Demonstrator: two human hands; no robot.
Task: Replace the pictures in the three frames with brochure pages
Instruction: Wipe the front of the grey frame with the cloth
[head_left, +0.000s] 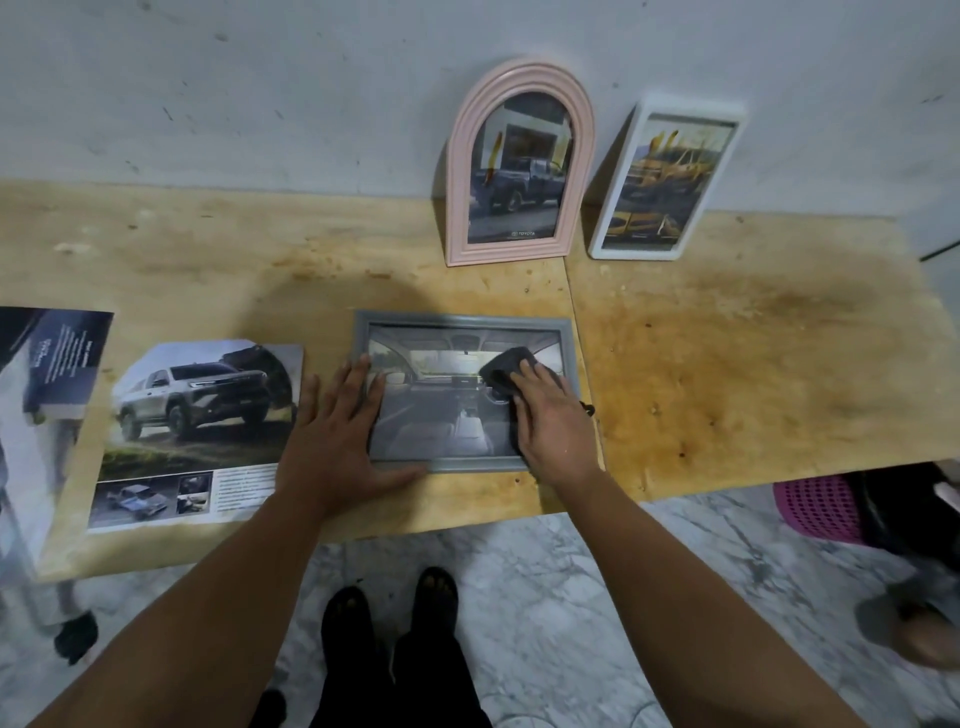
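The grey frame (464, 391) lies flat on the table (727, 364), near its front edge — probably light, rigid, with a fragile, smooth front; best held by its rim. The left hand (340, 431) presses flat, fingers spread, on its left edge. The right hand (550, 415) presses a dark cloth (506, 371) onto the front — fingers relaxed.

L hand (340, 436) flat on grey frame (464, 321) lying on counter (727, 364); R hand (553, 415) presses dark cloth (506, 366) on its glass. Pink frame (519, 249) & white frame (602, 244) lean on wall.
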